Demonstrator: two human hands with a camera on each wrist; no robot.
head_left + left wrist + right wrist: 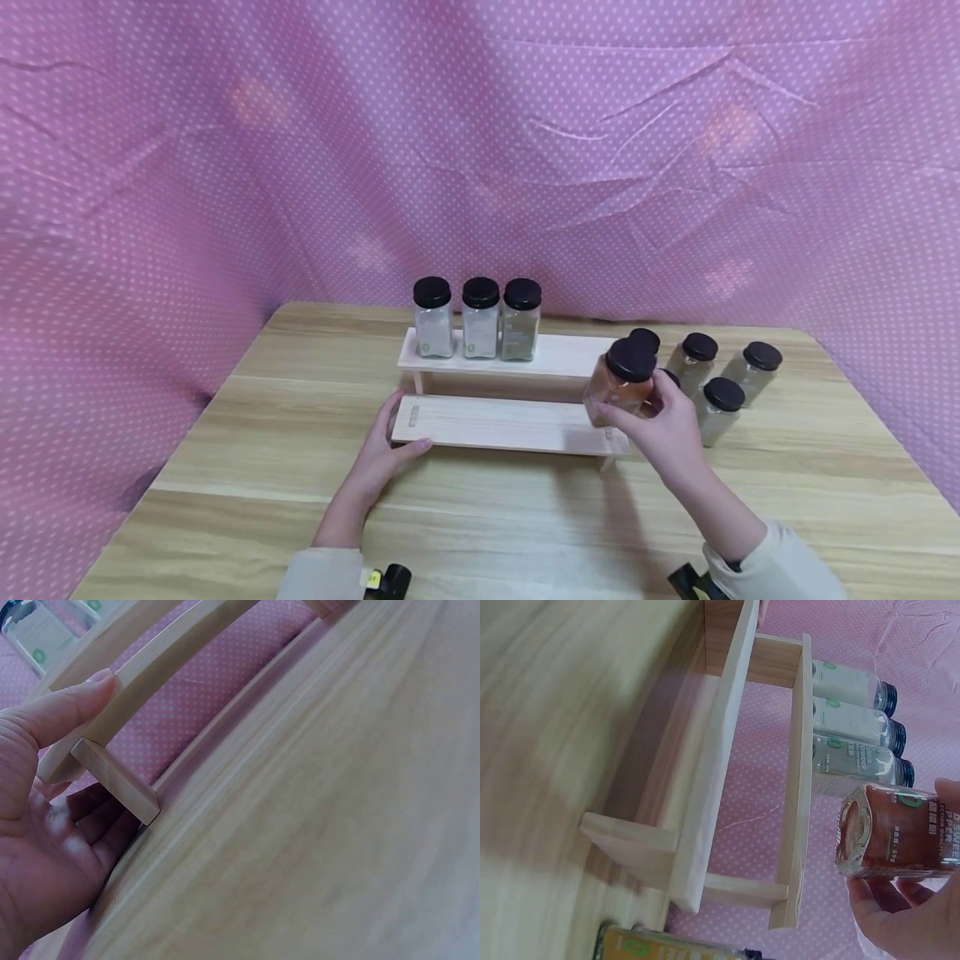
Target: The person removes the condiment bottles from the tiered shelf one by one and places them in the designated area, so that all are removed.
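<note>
On my feeds: step in hand looks like loading jars onto the pale wooden two-tier rack (510, 423), centre of frame. Right hand (667, 429), right of centre, has its fingers clamped on the square clear jar of red-brown powder with a round black lid (609, 396). That jar is tilted, in the air over the rack's right end; right wrist view shows its base clear of the boards. Left hand (378, 458), lower left of centre: fingers clamped on the lower tier's left end, thumb on the front edge, I'd guess steadying it. Three black-lidded clear jars (480, 325) stand on the upper tier's left part; more black-lidded jars (716, 417) sit on the wood-grain desk (480, 517), right of frame. Next move, my call: level the jar, lower base-first onto a tier, can't tell which, then release.
</note>
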